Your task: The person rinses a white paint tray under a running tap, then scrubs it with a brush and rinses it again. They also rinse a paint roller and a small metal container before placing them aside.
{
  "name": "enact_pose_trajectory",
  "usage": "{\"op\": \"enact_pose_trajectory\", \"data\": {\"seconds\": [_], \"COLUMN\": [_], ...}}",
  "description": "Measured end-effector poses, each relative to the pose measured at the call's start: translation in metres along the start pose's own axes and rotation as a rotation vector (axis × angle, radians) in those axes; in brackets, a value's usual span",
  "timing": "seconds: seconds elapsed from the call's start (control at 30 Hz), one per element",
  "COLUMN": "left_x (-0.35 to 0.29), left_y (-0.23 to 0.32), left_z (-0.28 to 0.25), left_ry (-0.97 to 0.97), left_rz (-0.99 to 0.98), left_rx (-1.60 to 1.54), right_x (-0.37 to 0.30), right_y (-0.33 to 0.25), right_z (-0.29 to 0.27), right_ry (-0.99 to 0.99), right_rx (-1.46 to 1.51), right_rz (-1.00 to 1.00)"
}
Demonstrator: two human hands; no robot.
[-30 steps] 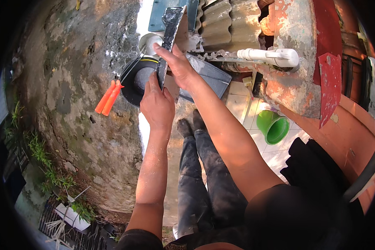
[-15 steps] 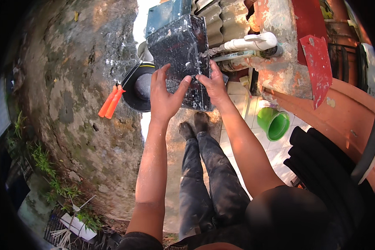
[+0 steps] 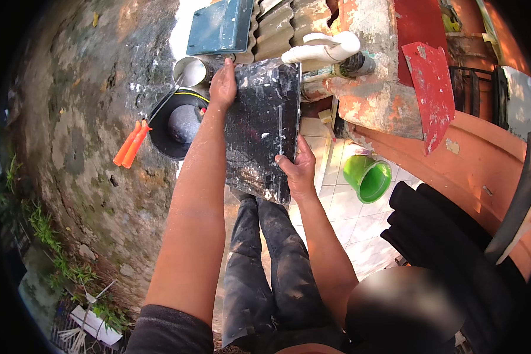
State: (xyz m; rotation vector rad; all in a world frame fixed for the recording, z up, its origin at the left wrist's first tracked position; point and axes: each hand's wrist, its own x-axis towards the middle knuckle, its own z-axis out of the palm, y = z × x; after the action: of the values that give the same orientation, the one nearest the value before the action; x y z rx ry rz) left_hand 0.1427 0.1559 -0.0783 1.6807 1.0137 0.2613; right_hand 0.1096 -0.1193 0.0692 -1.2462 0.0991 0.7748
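The black board (image 3: 259, 130) has swung from edge-on, a second ago, to showing its broad face, and it now sits nearer the person's body. The left hand (image 3: 223, 85) has moved up to its far left edge, while the right hand (image 3: 298, 168) has dropped toward its near right corner. That looks like a steadier, diagonal hold.

The right grip is narrow, pinching the board's edge with the thumb on the face; the left lies against its edge, but I cannot tell how far those fingers close. Whether water runs from the smooth white tap (image 3: 330, 47), just beyond the board's far right corner, is also unclear.

The board is a flat, stiff rectangle, scuffed and flecked white. To its left are a round black bucket (image 3: 158, 127) and a shiny metal can (image 3: 204, 72); beyond it, a boxy blue-grey case (image 3: 218, 26) and a rippled, weathered corrugated sheet (image 3: 272, 29). A glossy, tapered green bucket (image 3: 355, 171) is to its right, over pale tiles (image 3: 360, 230).
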Motion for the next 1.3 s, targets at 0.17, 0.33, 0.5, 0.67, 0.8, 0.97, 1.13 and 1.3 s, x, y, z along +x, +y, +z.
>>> {"op": "enact_pose_trajectory", "data": {"seconds": [0.17, 0.33, 0.5, 0.67, 0.8, 0.97, 1.13, 1.3], "left_x": [-0.020, -0.062, -0.134, -0.142, -0.122, -0.112, -0.107, -0.125], "left_y": [-0.001, 0.043, 0.082, 0.053, -0.010, -0.014, -0.035, -0.019], "left_z": [-0.025, -0.062, -0.079, -0.063, -0.093, -0.119, -0.124, -0.113], "left_ry": [-0.183, -0.156, -0.096, 0.371, 0.302, -0.011, -0.143, -0.234], "left_rz": [-0.608, -0.604, -0.406, -0.380, -0.581, -0.780, -0.775, -0.841], "left_rx": [-0.401, -0.842, -0.909, -0.664, -0.803, -0.892, -0.960, -1.033], "right_x": [0.022, 0.039, 0.026, 0.004, -0.009, -0.003, 0.004, -0.009], "right_y": [0.011, 0.011, 0.007, 0.012, -0.034, -0.076, -0.104, -0.109], "right_z": [0.007, 0.018, 0.045, 0.060, 0.051, -0.027, -0.040, 0.003], "right_ry": [-0.080, -0.266, -0.370, -0.479, -0.390, 0.157, -0.037, -0.015], "right_rx": [-0.149, -0.660, -0.918, -1.072, -1.270, -1.607, -0.764, -0.518], "right_rz": [-0.077, -0.235, -0.364, -0.302, -0.416, -0.355, 0.333, 0.101]}}
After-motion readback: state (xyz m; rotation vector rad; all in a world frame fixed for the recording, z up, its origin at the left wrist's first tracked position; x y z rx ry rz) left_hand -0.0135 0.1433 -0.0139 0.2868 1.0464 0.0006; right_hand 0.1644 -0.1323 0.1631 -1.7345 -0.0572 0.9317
